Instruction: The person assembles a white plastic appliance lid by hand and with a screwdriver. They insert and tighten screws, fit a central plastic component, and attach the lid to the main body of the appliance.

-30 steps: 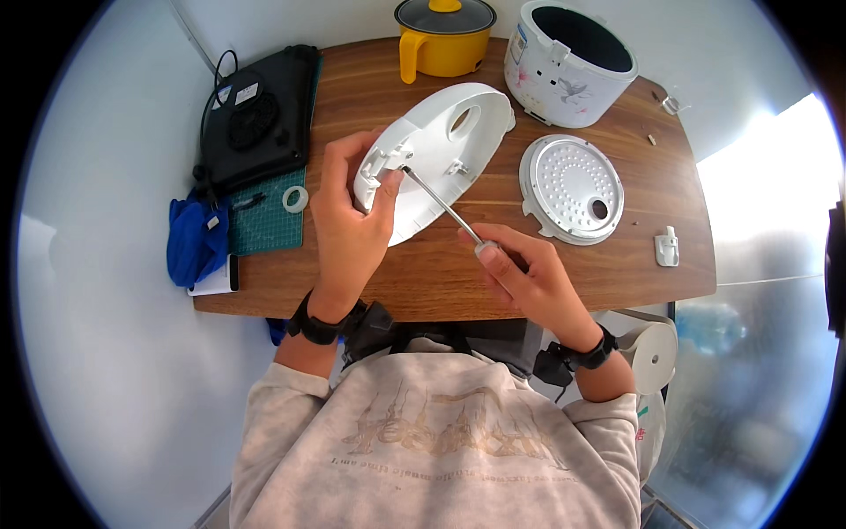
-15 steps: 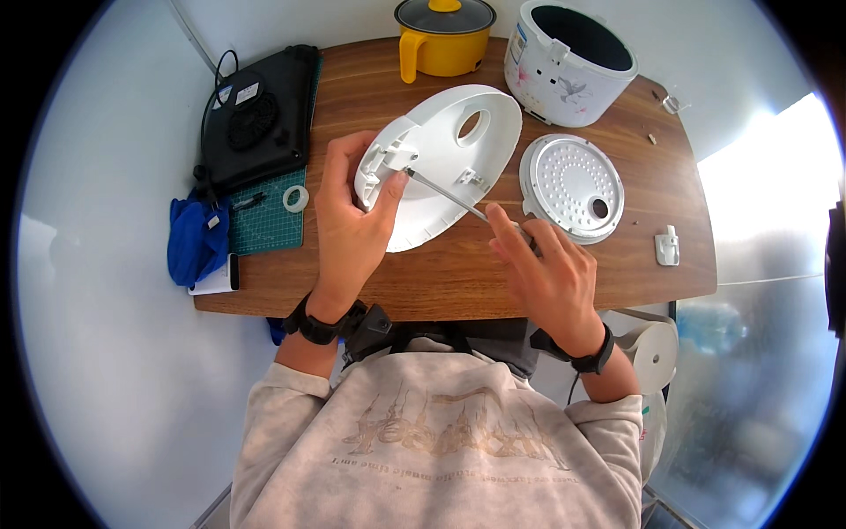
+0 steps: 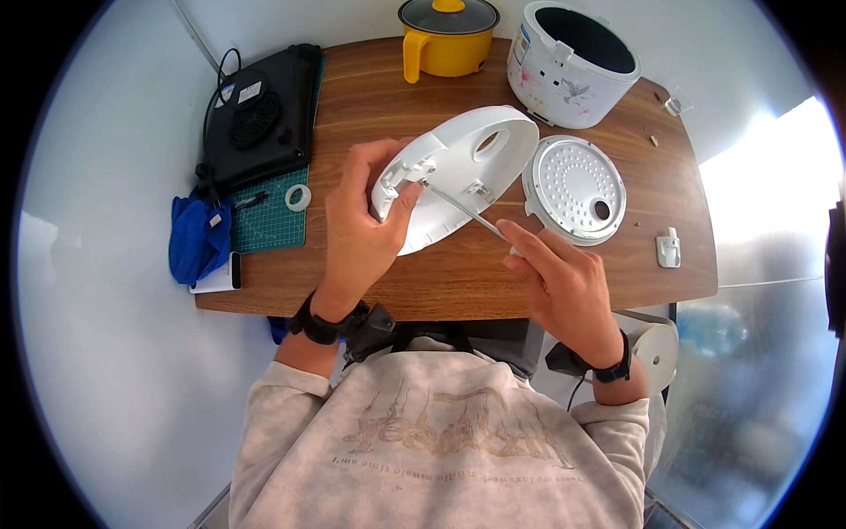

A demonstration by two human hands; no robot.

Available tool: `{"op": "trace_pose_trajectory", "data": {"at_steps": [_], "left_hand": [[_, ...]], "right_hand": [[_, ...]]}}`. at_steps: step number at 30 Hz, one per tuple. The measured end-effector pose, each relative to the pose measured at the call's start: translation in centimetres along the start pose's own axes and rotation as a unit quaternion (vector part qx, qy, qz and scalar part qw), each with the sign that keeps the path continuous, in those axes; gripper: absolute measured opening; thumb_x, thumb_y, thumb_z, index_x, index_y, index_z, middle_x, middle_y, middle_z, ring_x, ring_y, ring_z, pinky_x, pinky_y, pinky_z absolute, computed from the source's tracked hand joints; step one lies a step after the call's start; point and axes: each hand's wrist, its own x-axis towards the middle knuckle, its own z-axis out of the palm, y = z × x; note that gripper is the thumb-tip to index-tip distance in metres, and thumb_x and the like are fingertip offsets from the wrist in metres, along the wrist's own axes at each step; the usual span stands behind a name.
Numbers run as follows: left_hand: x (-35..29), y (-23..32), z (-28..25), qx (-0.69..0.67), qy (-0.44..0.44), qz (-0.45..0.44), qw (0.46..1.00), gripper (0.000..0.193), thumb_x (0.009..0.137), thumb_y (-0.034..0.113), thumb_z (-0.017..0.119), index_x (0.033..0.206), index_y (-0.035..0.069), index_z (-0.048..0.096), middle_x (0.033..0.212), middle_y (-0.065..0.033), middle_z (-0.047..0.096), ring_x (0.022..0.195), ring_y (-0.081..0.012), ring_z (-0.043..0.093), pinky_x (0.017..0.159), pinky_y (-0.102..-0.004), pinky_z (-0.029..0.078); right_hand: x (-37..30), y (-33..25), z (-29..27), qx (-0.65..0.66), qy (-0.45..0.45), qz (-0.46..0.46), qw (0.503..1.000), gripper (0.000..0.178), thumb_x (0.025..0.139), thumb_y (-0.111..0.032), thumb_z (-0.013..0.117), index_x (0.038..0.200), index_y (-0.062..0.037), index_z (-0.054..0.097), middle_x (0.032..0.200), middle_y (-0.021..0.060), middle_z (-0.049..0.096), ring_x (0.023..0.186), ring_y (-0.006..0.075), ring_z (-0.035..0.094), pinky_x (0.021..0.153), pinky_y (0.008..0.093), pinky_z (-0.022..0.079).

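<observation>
My left hand [image 3: 366, 212] grips the left end of a white rice cooker lid shell [image 3: 463, 189], thumb on its inner side and fingers behind. The shell is tilted above the table, its hollow side toward me, with an oval hole near its far edge. In my right hand [image 3: 564, 278] is a screwdriver [image 3: 465, 208], its handle mostly hidden by the fingers. The metal shaft slants up to the left, and its tip is at the hinge bracket by my left thumb. Whether the tip sits in a screw is too small to tell.
Right of the shell lies a round dimpled inner lid plate [image 3: 577, 187]. Behind it stands the white rice cooker body [image 3: 573, 75], beside a yellow pot [image 3: 448, 48]. A small white plastic part [image 3: 669, 249] lies far right. On the left are a black appliance [image 3: 260, 119], tape roll [image 3: 298, 197] and blue cloth [image 3: 198, 238].
The lid shell has shifted right and slightly nearer, and tilts more steeply. Both hands have moved a little to the right with it; the screwdriver tip stays at the bracket.
</observation>
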Motion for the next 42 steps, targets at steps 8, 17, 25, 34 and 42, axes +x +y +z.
{"op": "trace_pose_trajectory", "data": {"at_steps": [8,17,25,34,42], "left_hand": [[-0.1,-0.4,0.3,0.01,0.04,0.025,0.999,0.039,0.089,0.01,0.076,0.121,0.003,0.054,0.111,-0.0101,0.067,0.1,-0.0158,0.064,0.085,-0.0296,0.052],[0.6,-0.2,-0.2,-0.004,0.047,-0.013,0.999,0.042,0.087,0.011,0.078,0.122,0.003,0.055,0.112,-0.0096,0.065,0.099,-0.0147,0.063,0.085,-0.0288,0.052],[0.6,-0.5,-0.1,-0.04,0.032,-0.042,0.998,0.044,0.087,0.013,0.077,0.124,0.004,0.055,0.111,-0.0093,0.067,0.101,-0.015,0.064,0.085,-0.0289,0.053],[0.7,0.1,-0.2,0.016,-0.029,-0.002,0.999,0.041,0.087,0.009,0.075,0.123,0.004,0.055,0.111,-0.0098,0.068,0.1,-0.0175,0.066,0.086,-0.0307,0.054],[0.6,0.3,0.0,0.029,-0.039,-0.003,0.999,0.039,0.088,0.008,0.075,0.122,0.004,0.055,0.111,-0.0117,0.069,0.101,-0.0181,0.067,0.086,-0.0311,0.054]], "right_hand": [[0.1,0.0,1.0,0.489,-0.168,0.245,0.821,0.032,0.104,-0.021,0.056,0.126,0.0016,0.063,0.061,0.0006,0.053,0.047,0.0088,0.047,0.047,0.0234,0.037],[-0.5,1.0,4.8,0.307,0.017,0.083,0.948,0.032,0.097,-0.017,0.067,0.127,-0.007,0.065,0.066,0.0015,0.053,0.053,0.006,0.049,0.047,0.0248,0.04],[-0.5,0.6,3.5,-0.185,0.11,-0.051,0.975,0.046,0.082,-0.012,0.076,0.127,-0.0163,0.067,0.077,-0.0008,0.049,0.06,0.0117,0.052,0.051,0.0268,0.044],[-0.5,0.6,0.9,-0.281,0.071,-0.075,0.954,0.046,0.084,-0.011,0.074,0.128,-0.0163,0.066,0.077,-0.0004,0.044,0.064,0.0113,0.051,0.053,0.0266,0.045],[-1.4,0.9,2.3,0.049,0.032,0.009,0.998,0.035,0.093,-0.013,0.067,0.128,-0.0078,0.064,0.069,0.0036,0.053,0.052,0.0156,0.055,0.048,0.0292,0.043]]}}
